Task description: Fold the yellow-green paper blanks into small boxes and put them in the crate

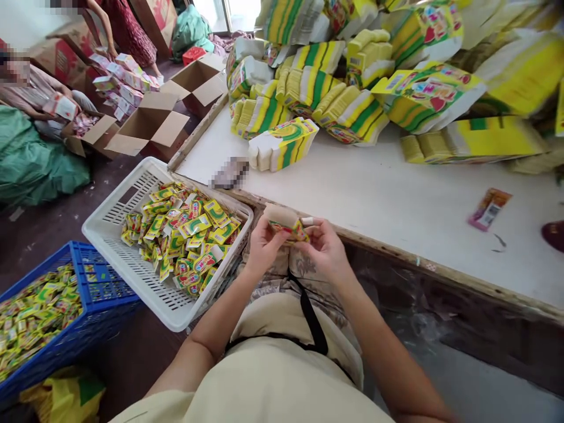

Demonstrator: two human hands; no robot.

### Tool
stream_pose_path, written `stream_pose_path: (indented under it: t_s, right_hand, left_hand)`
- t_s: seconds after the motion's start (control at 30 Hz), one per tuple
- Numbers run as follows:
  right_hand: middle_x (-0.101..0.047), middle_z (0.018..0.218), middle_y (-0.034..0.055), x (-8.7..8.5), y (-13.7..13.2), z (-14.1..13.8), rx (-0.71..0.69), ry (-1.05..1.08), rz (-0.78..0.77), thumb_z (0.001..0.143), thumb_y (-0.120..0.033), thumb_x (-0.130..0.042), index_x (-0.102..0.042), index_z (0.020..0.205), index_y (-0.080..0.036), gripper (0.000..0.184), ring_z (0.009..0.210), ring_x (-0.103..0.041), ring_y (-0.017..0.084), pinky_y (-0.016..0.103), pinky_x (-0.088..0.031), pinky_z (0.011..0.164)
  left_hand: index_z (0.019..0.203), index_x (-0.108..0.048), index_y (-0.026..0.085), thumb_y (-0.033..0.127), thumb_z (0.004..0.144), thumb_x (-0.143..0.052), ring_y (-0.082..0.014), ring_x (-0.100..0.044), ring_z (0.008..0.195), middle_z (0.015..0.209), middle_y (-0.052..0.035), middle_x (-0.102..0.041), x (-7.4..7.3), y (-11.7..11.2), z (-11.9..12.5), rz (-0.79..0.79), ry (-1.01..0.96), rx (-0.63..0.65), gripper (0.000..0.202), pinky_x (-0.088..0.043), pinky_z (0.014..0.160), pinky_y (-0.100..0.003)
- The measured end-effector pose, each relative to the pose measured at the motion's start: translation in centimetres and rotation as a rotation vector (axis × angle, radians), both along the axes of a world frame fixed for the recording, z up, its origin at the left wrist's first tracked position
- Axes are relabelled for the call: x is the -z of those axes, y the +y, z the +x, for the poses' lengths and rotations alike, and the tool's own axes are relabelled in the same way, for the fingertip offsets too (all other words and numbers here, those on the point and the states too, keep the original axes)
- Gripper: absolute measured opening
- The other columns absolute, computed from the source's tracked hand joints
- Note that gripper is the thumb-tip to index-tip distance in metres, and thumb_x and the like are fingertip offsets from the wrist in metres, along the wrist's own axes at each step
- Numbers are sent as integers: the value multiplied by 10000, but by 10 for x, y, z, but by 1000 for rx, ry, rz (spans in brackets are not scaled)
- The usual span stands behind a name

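A small printed carton (284,221), yellow and red with a plain tan inner side showing, is held between both hands just in front of the table's edge. My left hand (265,242) pinches its left end, thumb across the front. My right hand (325,244) grips the right end, with a white wrap on one finger. Left of my hands, a white plastic basket (176,320) holds a heap of small yellow, green and red cartons (194,226). On the table, a stack of flat cartons (286,144) lies nearest to me.
Piles of flat carton stacks (352,111) cover the back of the white table (335,188). An orange and purple packet (490,208) lies at right. A full blue crate (103,282), open cardboard boxes (152,126) and a green sack (39,158) stand left, near two people.
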State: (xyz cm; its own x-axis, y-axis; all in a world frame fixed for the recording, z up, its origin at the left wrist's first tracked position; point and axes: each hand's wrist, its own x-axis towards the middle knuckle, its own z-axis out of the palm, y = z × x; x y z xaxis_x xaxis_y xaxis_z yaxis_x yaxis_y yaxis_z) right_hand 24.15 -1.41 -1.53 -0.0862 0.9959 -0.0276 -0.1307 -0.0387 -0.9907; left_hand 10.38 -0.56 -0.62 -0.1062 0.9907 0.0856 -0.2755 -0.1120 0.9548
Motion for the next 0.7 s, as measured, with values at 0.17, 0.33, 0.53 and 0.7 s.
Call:
stream_pose_path:
  t_s: [0.17,0.33,0.53,0.7]
  right_hand:
    - [-521,606,-40,-6,9,23,24,-245,197,756,-361,-777,-545,635,-215,299,569,-476,135,271,-397,546]
    - [-654,732,30,-23,17,40,98,-764,589,893,-238,-614,-678,702,-263,203,793,-571,215,407,-460,842]
    - [-703,1193,23,-28,10,31,-159,-676,627,918,-307,-632,-710,1070,-371,183,1295,-529,282,549,-181,1234]
    - [-406,1578,89,-2,5,26,-4,-197,240,892,-596,-594,-355,1510,-310,722,1447,-398,307,521,-364,1175]
  left_hand:
    - [918,-714,192,490,765,-767,-191,-685,808,884,-44,-746,-3,1,-26,-73,146,43,339,-539,806,-339]
    - [1416,-484,220,511,640,-857,-323,-486,1359,1462,-154,-529,-45,5,-57,153,596,169,909,-366,1136,-453]
    - [1261,-536,206,435,644,-846,-282,-687,948,1052,-72,-703,-44,13,-41,-22,947,525,728,-540,835,-396]
    - [1254,-456,206,263,703,-761,-216,-677,874,1000,-36,-676,-29,6,-30,14,863,477,632,-533,764,-308]
